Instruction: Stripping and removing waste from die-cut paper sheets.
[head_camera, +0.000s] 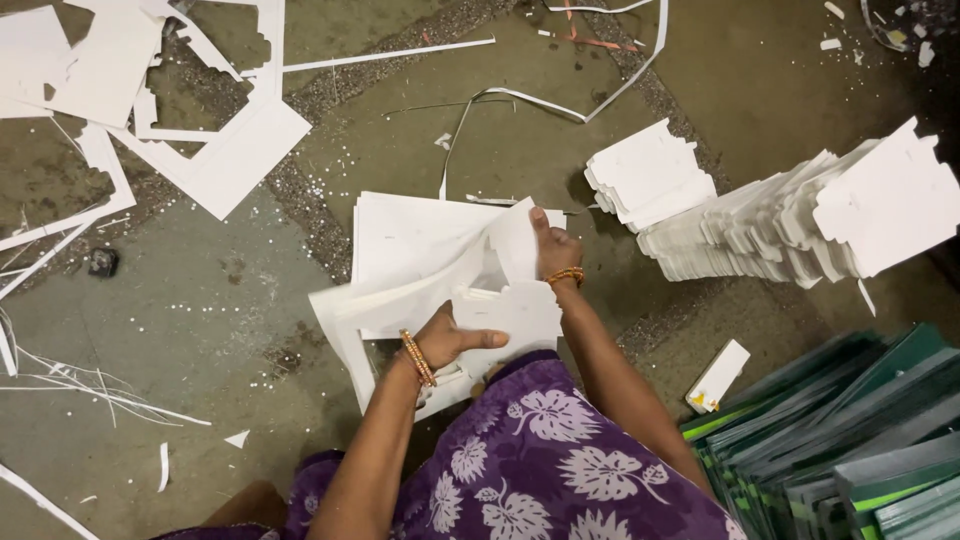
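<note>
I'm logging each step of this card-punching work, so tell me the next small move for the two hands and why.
Probably pull the die-cut white piece free of the surrounding sheet. The left hand already has its grip on that shaped piece, while the right hand presses down the stack of white sheets. The outer frame is already curling away, so the piece looks nearly loose.
</note>
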